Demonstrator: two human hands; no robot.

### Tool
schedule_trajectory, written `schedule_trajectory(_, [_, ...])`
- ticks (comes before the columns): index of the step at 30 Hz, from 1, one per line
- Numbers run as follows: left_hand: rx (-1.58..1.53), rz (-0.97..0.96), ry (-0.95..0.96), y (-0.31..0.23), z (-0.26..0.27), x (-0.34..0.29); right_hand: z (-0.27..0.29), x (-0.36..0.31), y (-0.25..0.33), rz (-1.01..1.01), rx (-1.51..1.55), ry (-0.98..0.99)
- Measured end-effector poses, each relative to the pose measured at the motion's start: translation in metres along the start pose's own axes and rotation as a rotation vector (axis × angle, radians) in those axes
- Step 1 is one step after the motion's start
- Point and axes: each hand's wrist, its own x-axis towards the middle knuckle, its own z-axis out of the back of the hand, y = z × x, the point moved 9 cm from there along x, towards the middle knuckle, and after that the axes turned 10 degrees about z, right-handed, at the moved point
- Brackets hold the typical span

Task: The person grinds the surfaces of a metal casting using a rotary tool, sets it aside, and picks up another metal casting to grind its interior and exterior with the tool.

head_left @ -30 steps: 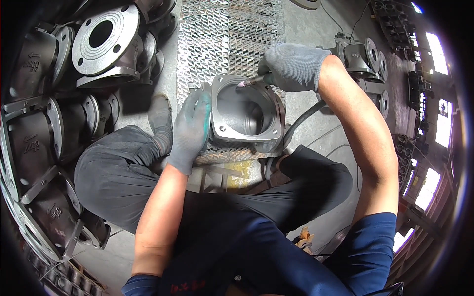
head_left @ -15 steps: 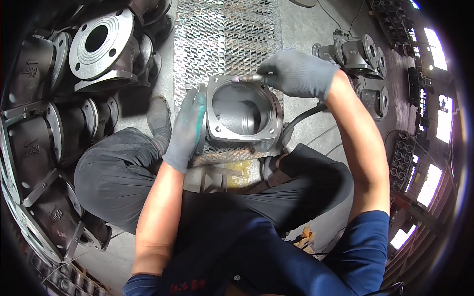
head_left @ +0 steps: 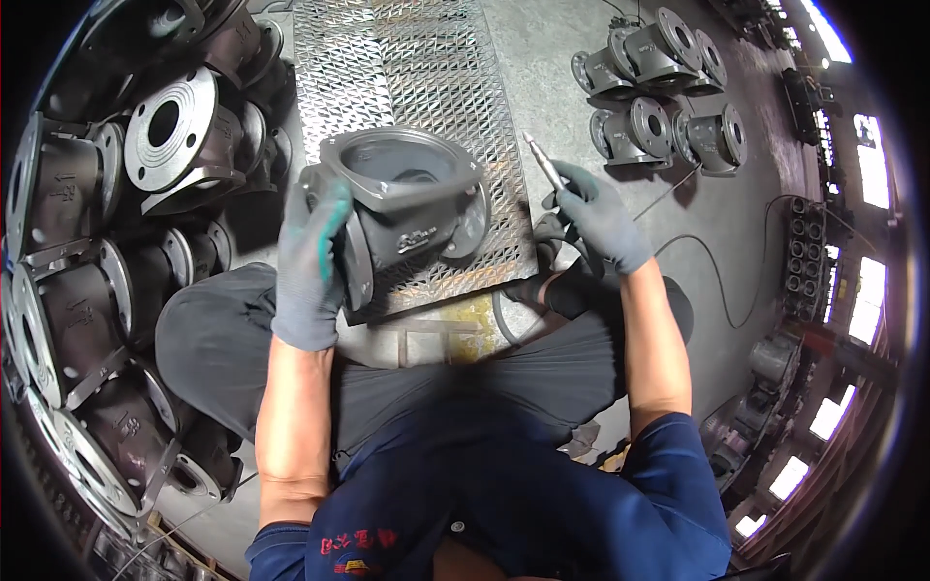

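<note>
A dark grey cast valve body with a round bore and a squarish top flange stands tilted on a metal mesh platform before me. My left hand, in a grey glove with green on it, is closed on the side flange at the valve body's left; some fingertips are hidden behind the metal. To the right, apart from the casting, my gloved right hand is wrapped round a slim silver pencil die grinder. Its thin tip points up and away to the left.
Many similar flanged valve bodies are stacked close on my left. A smaller group of castings sits on the concrete floor at the far right. A dark cable loops over the floor there. My bent legs flank the platform's near end.
The valve body has turned and tilted, moving left with my left hand on it. My right hand has drawn the grinder off the top flange, out to the right and nearer me.
</note>
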Motion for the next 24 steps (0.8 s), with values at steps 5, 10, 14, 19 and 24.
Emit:
schedule_trajectory(5, [0.136, -0.057, -0.108, -0.011, 0.016, -0.021, -0.053, -0.053, 0.022, 0.024, 0.219, 0.073])
schedule_trajectory(10, [0.172, -0.212, -0.175, -0.010, 0.011, -0.035, -0.099, -0.067, 0.046, 0.101, 0.172, 0.137])
schedule_trajectory(14, [0.086, -0.104, -0.203, -0.003, 0.002, -0.034, -0.116, -0.045, 0.033, 0.162, 0.005, 0.117])
schedule_trajectory(19, [0.082, -0.083, -0.252, 0.005, 0.004, -0.033, -0.126, -0.018, 0.050, 0.226, -0.296, 0.114])
schedule_trajectory(24, [0.105, -0.108, -0.272, 0.005, 0.000, -0.034, -0.124, -0.013, 0.053, 0.151, -0.369, 0.184])
